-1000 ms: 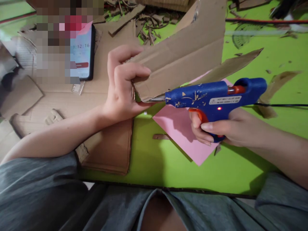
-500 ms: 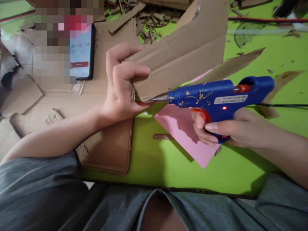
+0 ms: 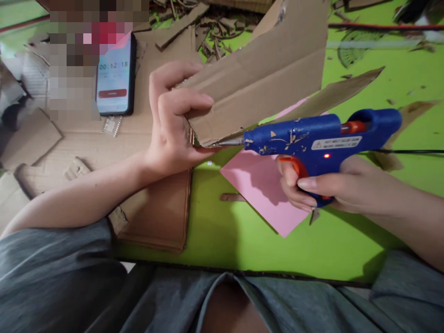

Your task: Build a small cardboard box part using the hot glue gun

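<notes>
My left hand (image 3: pixel 173 115) is closed on the near end of a folded cardboard piece (image 3: pixel 267 69), fingers over its top and thumb beneath. The cardboard is held up at a slant above the table. My right hand (image 3: pixel 312 182) grips a blue hot glue gun (image 3: pixel 294 134) by its handle, with a finger at the orange trigger (image 3: pixel 293 163). A small red light glows on the gun's side. Its metal nozzle (image 3: pixel 231 142) lies along the lower edge of the cardboard, close to my left thumb. Under the gun, a pink paper sheet (image 3: pixel 267 199) lies on the table.
A phone (image 3: pixel 116 76) showing a timer and a small circuit board (image 3: pixel 112 125) lie on a large cardboard sheet (image 3: pixel 83 143) at left. Cardboard scraps (image 3: pixel 218 34) cover the back of the green table (image 3: pixel 211 231). A clear protractor (image 3: pixel 354 48) and a black cord (image 3: pixel 419 151) are at right.
The glue gun has shifted slightly right, its nozzle still at the cardboard edge. My left hand and the cardboard have moved slightly left. The pink sheet has also slid a little left.
</notes>
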Demonstrator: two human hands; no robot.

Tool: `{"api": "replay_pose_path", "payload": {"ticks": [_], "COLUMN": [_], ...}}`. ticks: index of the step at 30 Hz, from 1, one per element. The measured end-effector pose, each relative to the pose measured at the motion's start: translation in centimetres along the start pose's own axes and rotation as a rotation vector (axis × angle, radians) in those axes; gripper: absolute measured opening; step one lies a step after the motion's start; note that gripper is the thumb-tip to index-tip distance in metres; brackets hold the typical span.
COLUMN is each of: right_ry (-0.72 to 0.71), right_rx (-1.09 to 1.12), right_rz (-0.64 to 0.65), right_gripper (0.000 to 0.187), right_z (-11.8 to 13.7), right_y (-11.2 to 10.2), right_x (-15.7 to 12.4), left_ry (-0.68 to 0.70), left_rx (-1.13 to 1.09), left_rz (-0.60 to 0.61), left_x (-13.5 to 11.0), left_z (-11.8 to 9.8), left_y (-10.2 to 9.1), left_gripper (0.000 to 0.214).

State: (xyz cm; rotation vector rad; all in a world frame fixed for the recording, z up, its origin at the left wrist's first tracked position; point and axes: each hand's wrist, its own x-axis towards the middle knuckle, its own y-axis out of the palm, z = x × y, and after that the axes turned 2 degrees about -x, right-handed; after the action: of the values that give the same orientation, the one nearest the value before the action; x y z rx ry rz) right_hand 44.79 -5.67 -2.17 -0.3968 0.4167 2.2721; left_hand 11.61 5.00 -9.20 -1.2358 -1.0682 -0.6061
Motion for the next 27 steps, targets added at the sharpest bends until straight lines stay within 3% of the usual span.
{"api": "replay_pose_path", "payload": {"ticks": [17, 23, 27], "right_ry": [-0.027, -0.036, -0.029], "right_rx": [0.034, 0.027, 0.006], "right_rz": [0.01, 0.01, 0.001], "right_gripper": [0.032, 0.036, 0.028], "right_z": [-0.1, 0.0, 0.0], "right_y": [-0.1, -0.1, -0.2], "right_x": [0.0, 0.0, -0.1], "left_ry": [-0.162, -0.044, -0.093], "left_rx": [-0.113, -0.043, -0.004], "left_rz": [0.084, 0.035, 0.042], "left_x": [-1.5, -1.2, -0.5], "left_z": [1.2, 1.6, 1.1], "left_y": [-0.3, -0.6, -0.5], "left_gripper": [0.129, 0.132, 0.133]}}
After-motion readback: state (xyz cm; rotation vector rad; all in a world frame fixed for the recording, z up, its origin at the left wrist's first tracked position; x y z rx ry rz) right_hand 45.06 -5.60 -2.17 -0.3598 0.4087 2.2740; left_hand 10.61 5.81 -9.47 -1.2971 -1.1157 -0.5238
